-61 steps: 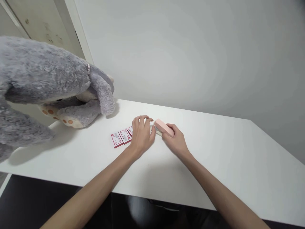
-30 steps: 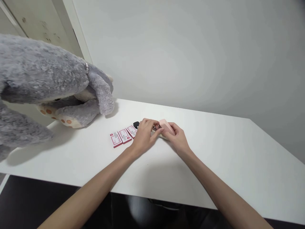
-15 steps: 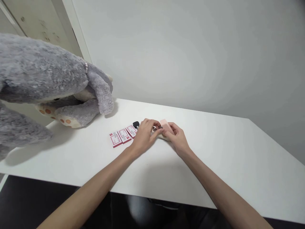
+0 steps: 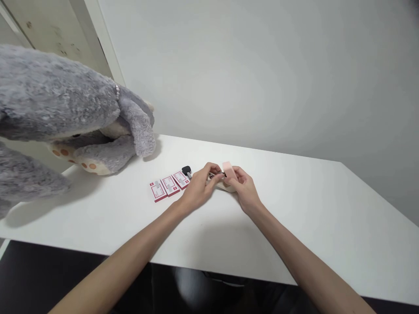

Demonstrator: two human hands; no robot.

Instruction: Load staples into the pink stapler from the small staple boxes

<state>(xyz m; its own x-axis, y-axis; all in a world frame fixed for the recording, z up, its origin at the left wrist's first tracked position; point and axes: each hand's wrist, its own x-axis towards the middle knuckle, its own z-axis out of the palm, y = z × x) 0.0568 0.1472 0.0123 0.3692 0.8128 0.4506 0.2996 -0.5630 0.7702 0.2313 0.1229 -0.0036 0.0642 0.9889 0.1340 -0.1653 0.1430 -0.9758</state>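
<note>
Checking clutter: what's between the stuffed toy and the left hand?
Head view: three small red-and-white boxes in a row on the table, plus a black item at the row's end by the left hand; too small to identify.

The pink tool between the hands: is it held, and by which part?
Yes: the right hand grips the pink tool by its upper part. The left hand is at its metal part; whether it grips cannot be told.

This looks like a home to me, though I can't be sure: a big fluffy grey plush toy (image 4: 65, 91) is at the left end of my white table (image 4: 294, 226), before a plain pale wall (image 4: 245, 78) and a smudged door-like panel (image 4: 62, 32).
</note>
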